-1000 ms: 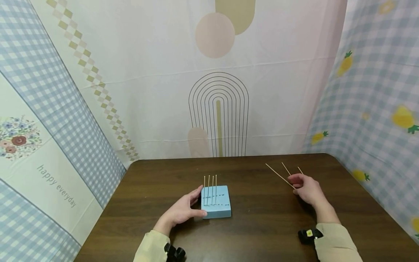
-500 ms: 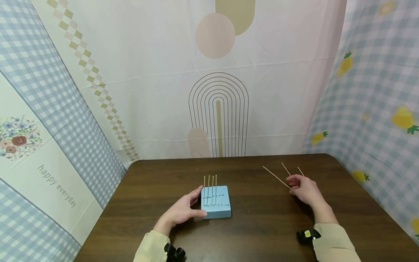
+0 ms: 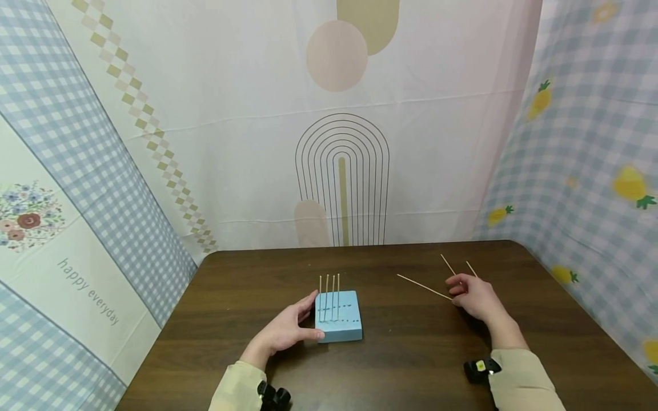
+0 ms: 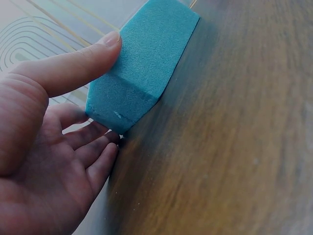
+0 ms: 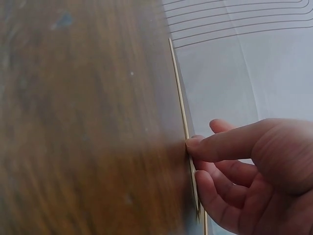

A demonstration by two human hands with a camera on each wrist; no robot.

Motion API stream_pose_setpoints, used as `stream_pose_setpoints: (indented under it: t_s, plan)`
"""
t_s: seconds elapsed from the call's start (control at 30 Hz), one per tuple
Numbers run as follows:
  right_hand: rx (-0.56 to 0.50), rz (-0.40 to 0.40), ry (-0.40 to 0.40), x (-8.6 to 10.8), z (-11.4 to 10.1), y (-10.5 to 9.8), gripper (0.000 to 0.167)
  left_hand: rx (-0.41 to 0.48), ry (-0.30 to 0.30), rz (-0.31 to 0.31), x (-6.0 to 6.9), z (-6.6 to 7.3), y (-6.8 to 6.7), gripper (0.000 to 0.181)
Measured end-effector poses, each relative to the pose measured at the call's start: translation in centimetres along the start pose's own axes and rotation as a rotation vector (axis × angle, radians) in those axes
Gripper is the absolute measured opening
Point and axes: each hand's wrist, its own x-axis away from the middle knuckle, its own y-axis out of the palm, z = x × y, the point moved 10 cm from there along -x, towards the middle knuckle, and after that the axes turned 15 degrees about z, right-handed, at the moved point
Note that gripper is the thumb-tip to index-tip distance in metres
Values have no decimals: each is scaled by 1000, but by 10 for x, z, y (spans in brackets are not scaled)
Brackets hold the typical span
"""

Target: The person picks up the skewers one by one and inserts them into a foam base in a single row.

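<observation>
A light blue foam block (image 3: 343,331) sits on the table, with several thin bamboo skewers (image 3: 338,288) standing upright in its left part. Rows of small dark holes or marks run across its top. My left hand (image 3: 281,331) grips the block's left side, thumb along the front and fingers toward the back corner; the left wrist view shows the thumb pressed on the foam (image 4: 151,54). Over at the right, my right hand (image 3: 479,298) pinches another skewer (image 3: 424,287) near one end between thumb and fingers. Its far end points left; the right wrist view shows it sloping close above or on the table.
Two more skewers (image 3: 448,264) lie behind the right hand, which partly hides them. The dark wooden table (image 3: 401,365) ends at a patterned white cloth (image 3: 247,188) at the back, and checked cloths hang on both sides.
The pinched skewer has swung, its far end moving left and toward me. My right hand has shifted slightly left. My left hand and the block stay in place.
</observation>
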Motion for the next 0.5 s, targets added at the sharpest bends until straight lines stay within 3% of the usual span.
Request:
stream_pose_setpoints:
  t_s: [0.23,0.5]
  plan:
    - [16,-18,-24,0,-5,2,37,-9,5,3,0,0,-1,105]
    - [23,-71,5,3,-7,7,48,-12,0,3,0,0,0,104]
